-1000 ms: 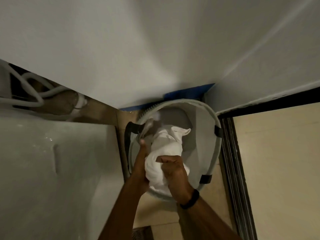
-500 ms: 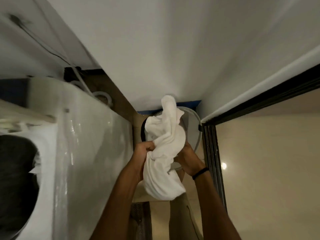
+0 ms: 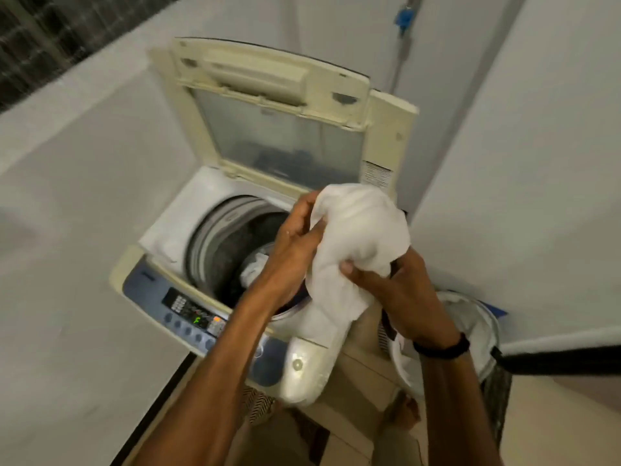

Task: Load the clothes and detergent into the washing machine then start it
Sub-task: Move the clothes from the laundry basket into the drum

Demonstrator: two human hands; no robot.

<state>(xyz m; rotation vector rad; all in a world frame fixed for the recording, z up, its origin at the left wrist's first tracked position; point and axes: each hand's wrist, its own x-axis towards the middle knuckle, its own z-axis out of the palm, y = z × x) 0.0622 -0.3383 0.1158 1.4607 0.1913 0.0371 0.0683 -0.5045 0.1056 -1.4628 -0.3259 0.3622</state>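
A top-loading washing machine [image 3: 174, 227] stands in front of me with its lid [image 3: 279, 105] raised. Its drum [image 3: 235, 250] is open, and some white cloth [image 3: 253, 267] lies inside. I hold a bundle of white cloth [image 3: 356, 237] with both hands over the right rim of the drum. My left hand [image 3: 295, 243] grips its left side. My right hand [image 3: 393, 290] grips it from below on the right. The lit control panel [image 3: 198, 319] runs along the front edge.
A white laundry basket [image 3: 484, 327] stands on the floor to the right of the machine, under my right wrist. White walls close in on the left and right. A pipe with a blue tap [image 3: 403, 18] runs up the back wall.
I have lifted the white cloth out of the basket and swung it left to the machine. My view has turned from the basket to the open drum.
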